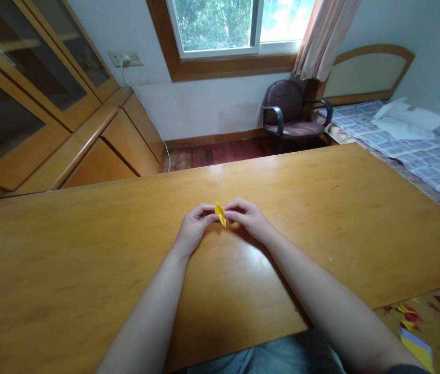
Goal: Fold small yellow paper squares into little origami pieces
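A small folded yellow paper piece point(220, 214) is held up just above the wooden table point(87, 259), at the middle of the view. My left hand point(196, 226) pinches its left side between thumb and fingers. From the right, my right hand point(249, 218) pinches the other side the same way. The paper has pointed ends at top and bottom; its exact folded shape is too small to make out. Both forearms reach in from the near edge.
Below the table's right corner, a lower surface bears several red and yellow folded papers point(409, 316) and a stack of paper sheets point(416, 349). Beyond the table stand an armchair point(288, 106), a bed point(430, 161) and a wooden cabinet point(87, 166). A white cord point(145, 106) hangs along the wall.
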The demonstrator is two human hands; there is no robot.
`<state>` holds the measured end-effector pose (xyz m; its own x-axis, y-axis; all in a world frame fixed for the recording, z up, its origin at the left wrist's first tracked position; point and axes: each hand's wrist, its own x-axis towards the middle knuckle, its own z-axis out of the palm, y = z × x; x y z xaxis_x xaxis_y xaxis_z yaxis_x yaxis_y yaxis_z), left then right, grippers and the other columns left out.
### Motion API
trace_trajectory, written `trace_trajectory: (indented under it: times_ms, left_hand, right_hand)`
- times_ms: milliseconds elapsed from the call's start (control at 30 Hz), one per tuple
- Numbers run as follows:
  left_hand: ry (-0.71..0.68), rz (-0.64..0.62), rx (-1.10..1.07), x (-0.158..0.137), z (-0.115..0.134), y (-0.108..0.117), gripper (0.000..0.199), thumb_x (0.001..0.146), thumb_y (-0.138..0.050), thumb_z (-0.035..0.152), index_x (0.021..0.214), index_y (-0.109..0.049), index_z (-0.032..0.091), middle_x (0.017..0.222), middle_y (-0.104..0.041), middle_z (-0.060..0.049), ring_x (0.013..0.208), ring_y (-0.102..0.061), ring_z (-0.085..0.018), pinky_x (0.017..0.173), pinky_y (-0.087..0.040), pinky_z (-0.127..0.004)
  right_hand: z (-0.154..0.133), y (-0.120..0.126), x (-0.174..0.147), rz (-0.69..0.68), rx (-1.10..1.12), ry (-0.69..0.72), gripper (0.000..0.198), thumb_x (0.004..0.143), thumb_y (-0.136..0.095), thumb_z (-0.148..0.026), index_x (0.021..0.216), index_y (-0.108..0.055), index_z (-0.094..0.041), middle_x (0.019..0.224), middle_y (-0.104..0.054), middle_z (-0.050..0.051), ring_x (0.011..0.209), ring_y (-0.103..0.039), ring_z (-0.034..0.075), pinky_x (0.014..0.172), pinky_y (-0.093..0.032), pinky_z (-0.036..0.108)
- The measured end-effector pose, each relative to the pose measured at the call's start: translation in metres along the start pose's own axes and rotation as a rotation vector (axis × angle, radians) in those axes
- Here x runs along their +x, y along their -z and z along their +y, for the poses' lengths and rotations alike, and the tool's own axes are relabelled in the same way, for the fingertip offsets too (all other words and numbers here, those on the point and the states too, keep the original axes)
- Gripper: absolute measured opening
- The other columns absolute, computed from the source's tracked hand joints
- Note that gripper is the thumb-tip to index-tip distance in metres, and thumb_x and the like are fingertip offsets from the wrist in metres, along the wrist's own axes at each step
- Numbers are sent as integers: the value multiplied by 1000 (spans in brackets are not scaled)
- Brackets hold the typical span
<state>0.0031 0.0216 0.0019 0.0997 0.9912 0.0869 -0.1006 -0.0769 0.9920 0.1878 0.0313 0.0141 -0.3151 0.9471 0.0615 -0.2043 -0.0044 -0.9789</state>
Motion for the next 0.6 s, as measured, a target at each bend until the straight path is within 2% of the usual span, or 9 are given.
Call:
trace_trajectory:
  times_ms: [333,600]
  left_hand:
    - [16,-23,25,0,-6,3,24,71,-83,32,89,-73,18,91,-75,-4,86,-69,-19,85,-55,-33]
    - [25,-18,35,2,-7,3,26,71,-82,33,90,-73,18,90,-74,-3,84,-69,-18,83,-55,-32]
  right_hand:
    - [-1,-1,-1,8,45,-74,28,65,-84,-36,82,-73,-17,72,-70,0,64,-60,12,67,-49,28]
    - [2,0,0,35,-15,-32,30,65,-85,-39,82,-72,-18,74,-70,0,68,-61,13,68,-49,28]
